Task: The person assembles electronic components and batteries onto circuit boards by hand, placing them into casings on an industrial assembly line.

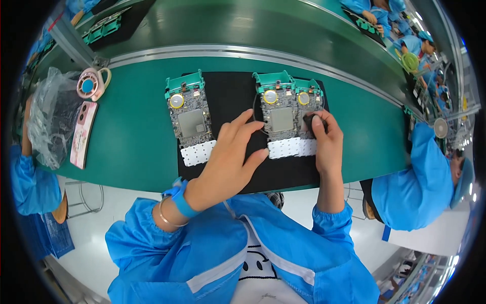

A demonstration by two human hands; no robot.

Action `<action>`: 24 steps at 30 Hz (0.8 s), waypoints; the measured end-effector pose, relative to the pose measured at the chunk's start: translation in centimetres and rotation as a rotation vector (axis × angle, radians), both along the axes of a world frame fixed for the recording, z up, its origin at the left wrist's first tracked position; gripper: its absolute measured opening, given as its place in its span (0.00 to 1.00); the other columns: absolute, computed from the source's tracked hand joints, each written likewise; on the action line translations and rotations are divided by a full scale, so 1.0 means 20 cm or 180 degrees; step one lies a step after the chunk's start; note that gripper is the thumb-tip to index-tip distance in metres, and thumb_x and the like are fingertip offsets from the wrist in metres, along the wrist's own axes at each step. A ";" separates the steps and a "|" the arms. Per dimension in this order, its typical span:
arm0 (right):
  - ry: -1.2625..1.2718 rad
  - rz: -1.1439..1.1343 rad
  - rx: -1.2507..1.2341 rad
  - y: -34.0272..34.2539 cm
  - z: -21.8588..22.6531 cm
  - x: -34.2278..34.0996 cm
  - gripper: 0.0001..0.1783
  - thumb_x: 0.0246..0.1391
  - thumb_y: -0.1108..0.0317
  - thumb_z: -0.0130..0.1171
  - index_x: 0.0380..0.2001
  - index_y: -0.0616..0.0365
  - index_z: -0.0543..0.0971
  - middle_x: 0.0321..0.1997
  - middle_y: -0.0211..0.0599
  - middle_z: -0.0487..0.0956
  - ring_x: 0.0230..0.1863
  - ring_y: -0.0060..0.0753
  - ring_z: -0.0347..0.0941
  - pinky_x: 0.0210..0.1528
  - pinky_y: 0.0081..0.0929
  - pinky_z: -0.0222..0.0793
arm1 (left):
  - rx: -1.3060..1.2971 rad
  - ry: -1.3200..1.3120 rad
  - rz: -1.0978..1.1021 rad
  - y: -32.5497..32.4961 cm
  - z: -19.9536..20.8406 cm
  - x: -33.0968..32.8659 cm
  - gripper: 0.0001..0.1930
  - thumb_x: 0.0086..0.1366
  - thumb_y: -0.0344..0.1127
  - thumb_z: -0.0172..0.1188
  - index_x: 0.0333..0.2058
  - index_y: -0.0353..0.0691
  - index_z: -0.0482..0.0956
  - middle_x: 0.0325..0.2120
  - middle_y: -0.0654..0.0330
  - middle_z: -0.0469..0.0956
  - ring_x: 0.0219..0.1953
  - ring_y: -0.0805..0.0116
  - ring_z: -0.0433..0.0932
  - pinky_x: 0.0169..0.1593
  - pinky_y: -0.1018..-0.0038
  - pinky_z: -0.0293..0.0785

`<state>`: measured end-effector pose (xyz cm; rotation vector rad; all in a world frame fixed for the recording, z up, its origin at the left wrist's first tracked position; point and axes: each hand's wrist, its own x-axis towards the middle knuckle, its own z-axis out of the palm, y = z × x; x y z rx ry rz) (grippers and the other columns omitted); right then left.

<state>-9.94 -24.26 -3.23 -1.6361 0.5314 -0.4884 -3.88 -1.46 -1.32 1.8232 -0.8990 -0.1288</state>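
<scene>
Three circuit boards lie on a black mat [230, 91]: a left board [174, 114], a middle board [265, 109] and a right board [302, 111] close beside it. Each has a green plastic part along its far edge and a round yellow-rimmed disc. White perforated plates cover the near ends. My left hand [217, 162] hovers between the left and middle boards, fingers apart, its fingertips by a thin dark cable [254, 109]. Over the right board, my right hand [330, 139] pinches a small black piece [308, 120] whose kind I cannot make out.
On the green table [131, 126], a clear plastic bag [50, 119], a patterned phone [83, 134] and a small round fan [88, 85] stand at the left. A metal rail [202, 49] runs along the far edge. Co-workers in blue sit left, right and across.
</scene>
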 end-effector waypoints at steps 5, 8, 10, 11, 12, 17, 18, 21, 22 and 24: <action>-0.0239 0.0315 -0.0660 0.14 0.00 -0.04 0.09 0.59 0.72 0.53 0.41 0.64 0.75 0.47 0.36 0.74 0.48 0.26 0.69 0.55 0.24 0.62 | 0.0156 0.0326 0.0262 -0.02 -0.04 0.03 0.17 0.59 0.29 0.60 0.47 0.38 0.69 0.40 0.58 0.71 0.36 0.65 0.69 0.40 0.72 0.68; 0.0046 0.0165 0.0053 0.03 0.03 -0.02 0.12 0.61 0.70 0.53 0.44 0.66 0.75 0.40 0.33 0.77 0.41 0.21 0.71 0.48 0.19 0.66 | 0.0027 0.0529 0.0291 -0.01 -0.04 -0.01 0.14 0.57 0.26 0.59 0.41 0.37 0.69 0.35 0.52 0.71 0.38 0.53 0.71 0.41 0.62 0.67; 0.0114 0.0188 0.0114 -0.08 0.04 -0.01 0.12 0.61 0.70 0.53 0.44 0.66 0.74 0.40 0.34 0.77 0.41 0.20 0.71 0.45 0.18 0.67 | -0.0122 0.0417 0.0277 0.00 -0.03 -0.03 0.12 0.56 0.24 0.59 0.39 0.37 0.69 0.33 0.53 0.70 0.35 0.54 0.71 0.38 0.62 0.67; 0.0091 0.0122 -0.0243 -0.12 0.05 0.00 0.12 0.61 0.70 0.52 0.44 0.66 0.74 0.40 0.35 0.77 0.40 0.20 0.71 0.44 0.18 0.67 | -0.0020 0.0416 0.0176 0.03 -0.03 -0.03 0.13 0.57 0.25 0.59 0.40 0.37 0.69 0.31 0.55 0.69 0.31 0.60 0.69 0.35 0.68 0.66; 0.0071 0.0051 -0.0602 -0.14 0.06 0.00 0.12 0.61 0.70 0.52 0.44 0.67 0.74 0.40 0.35 0.77 0.39 0.20 0.71 0.43 0.18 0.68 | 0.0080 0.0418 0.0068 0.04 -0.02 -0.04 0.13 0.58 0.26 0.60 0.41 0.38 0.70 0.30 0.58 0.68 0.28 0.67 0.66 0.33 0.74 0.66; -0.0910 -0.0145 -0.1237 0.17 0.11 -0.13 0.10 0.64 0.68 0.49 0.42 0.64 0.70 0.35 0.34 0.73 0.35 0.19 0.71 0.35 0.16 0.68 | -0.0100 0.0249 0.0258 0.05 -0.06 -0.09 0.13 0.57 0.26 0.61 0.40 0.37 0.71 0.30 0.57 0.68 0.27 0.65 0.68 0.32 0.72 0.66; -0.0570 -0.0022 -0.0968 0.28 0.11 -0.19 0.11 0.63 0.66 0.50 0.42 0.63 0.70 0.34 0.33 0.73 0.30 0.17 0.70 0.28 0.13 0.66 | -0.0031 -0.0034 0.0360 0.03 -0.06 -0.09 0.13 0.56 0.26 0.62 0.40 0.37 0.71 0.30 0.56 0.69 0.28 0.63 0.69 0.32 0.70 0.67; -0.0218 0.0352 -0.1329 0.45 0.01 -0.22 0.12 0.58 0.71 0.56 0.44 0.63 0.71 0.37 0.44 0.78 0.32 0.30 0.78 0.34 0.25 0.73 | 0.0345 -0.0603 0.0473 0.03 -0.02 -0.10 0.15 0.55 0.28 0.62 0.41 0.35 0.71 0.30 0.54 0.69 0.31 0.57 0.70 0.34 0.66 0.68; -0.0134 0.0339 -0.1323 0.47 -0.03 -0.21 0.13 0.57 0.72 0.56 0.44 0.63 0.71 0.34 0.43 0.79 0.31 0.32 0.79 0.33 0.25 0.73 | 0.0615 -0.0951 0.0539 0.03 -0.02 -0.10 0.16 0.54 0.28 0.62 0.42 0.35 0.71 0.30 0.53 0.68 0.35 0.54 0.70 0.35 0.64 0.68; -0.0423 0.0406 -0.1686 0.47 -0.02 -0.17 0.12 0.57 0.73 0.56 0.44 0.64 0.70 0.33 0.42 0.79 0.29 0.32 0.79 0.31 0.23 0.72 | 0.0515 -0.0981 0.0560 0.03 -0.06 -0.09 0.14 0.54 0.30 0.63 0.38 0.35 0.71 0.28 0.54 0.66 0.30 0.55 0.70 0.31 0.65 0.68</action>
